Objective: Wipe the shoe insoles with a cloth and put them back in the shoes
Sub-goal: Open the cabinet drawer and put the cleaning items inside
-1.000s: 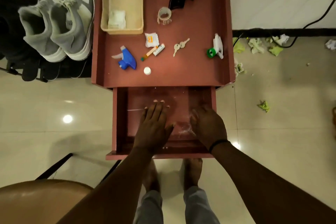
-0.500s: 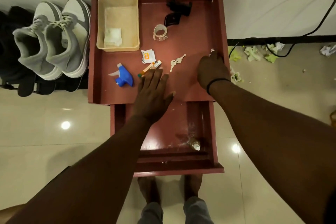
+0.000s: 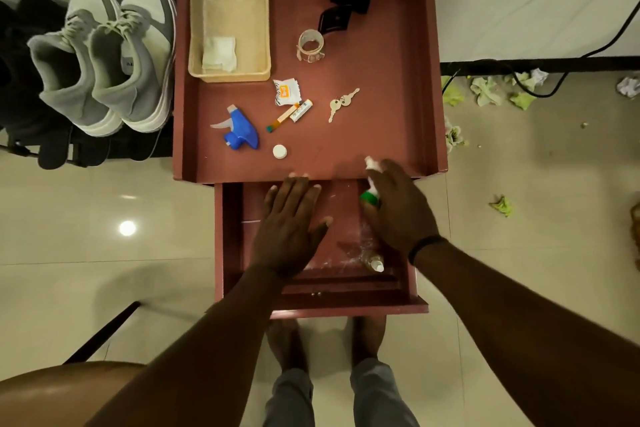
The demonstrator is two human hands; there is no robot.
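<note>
The left hand hovers flat over the open drawer, fingers spread, holding nothing; the right hand curls round a white-and-green spray nozzle at the drawer's far right corner; a small bottle lies in the drawer just below it; the grey shoes sit on a rack left of the red table; a folded white cloth rests in the beige basket.
</note>
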